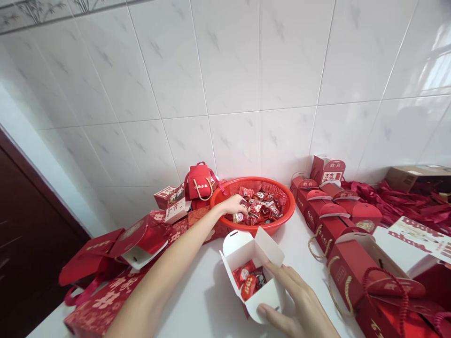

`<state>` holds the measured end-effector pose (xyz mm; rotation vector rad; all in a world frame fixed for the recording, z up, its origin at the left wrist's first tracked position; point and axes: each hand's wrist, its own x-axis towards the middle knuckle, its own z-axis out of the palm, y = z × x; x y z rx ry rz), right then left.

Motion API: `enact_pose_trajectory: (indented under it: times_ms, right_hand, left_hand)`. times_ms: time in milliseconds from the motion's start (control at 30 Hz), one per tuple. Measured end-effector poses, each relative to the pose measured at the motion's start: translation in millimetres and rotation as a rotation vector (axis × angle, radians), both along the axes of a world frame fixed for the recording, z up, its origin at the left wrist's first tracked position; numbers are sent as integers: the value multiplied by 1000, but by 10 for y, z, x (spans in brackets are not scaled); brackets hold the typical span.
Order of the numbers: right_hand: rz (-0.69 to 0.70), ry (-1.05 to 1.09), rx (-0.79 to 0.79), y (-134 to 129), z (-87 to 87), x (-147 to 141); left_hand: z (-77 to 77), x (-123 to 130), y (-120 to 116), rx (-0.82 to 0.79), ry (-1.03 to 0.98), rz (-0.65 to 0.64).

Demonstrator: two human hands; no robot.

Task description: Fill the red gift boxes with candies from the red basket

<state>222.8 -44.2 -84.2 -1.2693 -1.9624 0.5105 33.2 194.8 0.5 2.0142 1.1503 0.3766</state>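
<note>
My left hand (pixel 235 205) reaches over the rim of a red plastic basket (pixel 289 205), its fingers bent down and closed on a wrapped candy among the red-wrapped candies (pixel 262 206); the fingertips are partly hidden. In front of the basket stands a candy box (pixel 257 249), white inside, with its flaps up. Several wrapped candies (pixel 249 280) lie at the bottom of it. My right hand (pixel 296 298) grips the box's right near side, thumb on the front flap and fingers at the right wall.
Closed red gift boxes (pixel 331 220) with rope handles line the right side. Red ribbons (pixel 412 204) and a cardboard box (pixel 417 178) lie behind them. Further red boxes (pixel 141 239) and a small red bag (pixel 200 181) crowd the left. A tiled wall (pixel 232 84) closes off the back.
</note>
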Motion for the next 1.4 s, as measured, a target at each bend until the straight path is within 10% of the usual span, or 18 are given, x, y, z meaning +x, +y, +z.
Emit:
enact_pose_trajectory:
  times_ms: [333,567,900,1133,1400]
  right_hand:
    - [27,18,-119,-52,208,6]
    - [6,-31,-245,-52,266,6]
    - [19,0,-263,-62,229,17]
    - [18,32,-256,-75,244,5]
    - [21,62,-191,-96,242,22]
  left_hand:
    - [78,32,-42,287,213,60]
    - [26,465,-252,144,419,-274]
    - [-16,648,-289,160,570,-282]
    - [186,358,-249,67,0,-109]
    - [612,20,-597,-70,-363,-224]
